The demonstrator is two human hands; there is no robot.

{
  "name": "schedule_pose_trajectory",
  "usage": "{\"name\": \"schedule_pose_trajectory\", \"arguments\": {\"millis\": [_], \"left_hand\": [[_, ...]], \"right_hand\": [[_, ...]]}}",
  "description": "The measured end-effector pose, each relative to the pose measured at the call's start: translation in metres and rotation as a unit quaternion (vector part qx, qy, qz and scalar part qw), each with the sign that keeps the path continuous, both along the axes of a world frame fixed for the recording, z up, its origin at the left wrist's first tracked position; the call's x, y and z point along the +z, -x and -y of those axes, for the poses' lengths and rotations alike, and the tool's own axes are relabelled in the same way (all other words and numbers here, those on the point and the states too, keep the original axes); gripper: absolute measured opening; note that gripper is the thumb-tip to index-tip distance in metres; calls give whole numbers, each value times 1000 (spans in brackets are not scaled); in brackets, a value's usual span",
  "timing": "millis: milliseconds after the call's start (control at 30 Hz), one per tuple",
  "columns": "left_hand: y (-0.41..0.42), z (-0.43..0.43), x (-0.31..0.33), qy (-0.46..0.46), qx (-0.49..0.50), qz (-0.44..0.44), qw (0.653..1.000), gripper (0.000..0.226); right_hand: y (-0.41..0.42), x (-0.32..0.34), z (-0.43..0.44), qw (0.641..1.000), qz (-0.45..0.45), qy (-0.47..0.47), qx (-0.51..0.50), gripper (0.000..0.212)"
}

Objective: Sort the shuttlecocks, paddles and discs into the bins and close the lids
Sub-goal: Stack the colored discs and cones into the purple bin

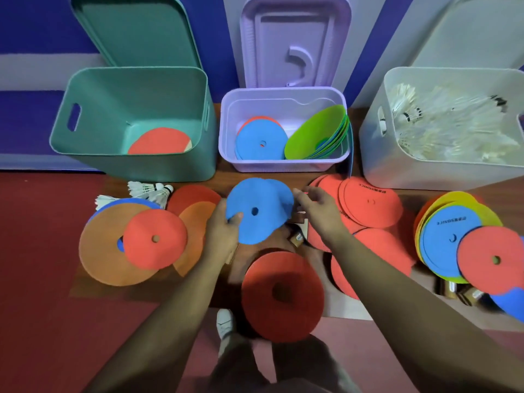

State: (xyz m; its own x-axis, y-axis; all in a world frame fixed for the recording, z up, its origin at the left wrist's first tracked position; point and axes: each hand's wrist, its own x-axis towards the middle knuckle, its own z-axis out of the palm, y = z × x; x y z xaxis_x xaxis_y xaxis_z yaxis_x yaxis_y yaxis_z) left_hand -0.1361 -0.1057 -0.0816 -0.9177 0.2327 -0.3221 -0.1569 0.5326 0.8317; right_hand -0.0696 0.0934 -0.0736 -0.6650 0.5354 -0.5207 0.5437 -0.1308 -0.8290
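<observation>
Nearest the viewer, a red rubber disc with a central hole [282,293] lay on the brown wooden board [249,260]. Just beyond, the left hand [224,231] pinched the flat blue rubber disc [261,211] at its near-left rim, thumb on top. The right hand [314,205], fingers loosely spread, sat at the disc's right edge; contact could not be told. The open lilac plastic bin [283,165], holding discs, stood straight beyond. Red floor [42,251] surrounded the board.

Matt blue disc [259,211], smooth plastic bins [283,163]

A brown wooden table [224,174] stands on red floor [42,251] against a blue-striped wall [34,38].
</observation>
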Motion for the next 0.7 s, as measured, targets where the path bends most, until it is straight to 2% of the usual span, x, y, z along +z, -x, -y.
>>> {"name": "schedule_pose_trajectory", "arguments": {"millis": [67, 167, 233, 300, 333, 433, 567, 700], "left_hand": [[8, 1, 3, 27, 15, -15, 999, 27], [18, -2, 2, 86, 1, -10, 996, 29], [23, -5, -2, 104, 2, -7, 995, 32], [27, -6, -5, 108, -4, -9, 994, 34], [29, -6, -6, 108, -4, -12, 994, 35], [29, -6, -4, 82, 10, -19, 996, 33], [24, -12, 3, -21, 29, 48, 998, 23], [15, -23, 12, -97, 31, 92, 991, 21]], "right_hand": [[20, -11, 0, 995, 62, -54, 64, 76], [39, -29, 2, 978, 122, -86, 144, 75], [43, -37, 4, 966, 143, -137, 165, 56], [44, -39, 4, 972, 110, -153, 142, 23], [43, -36, 4, 983, 80, -124, 113, 9], [34, -22, 6, 1000, -4, 4, 29, 8], [14, -8, -2, 987, -81, 139, -10, 28], [-3, 11, -15, 970, -135, 196, -37, 36]]}}
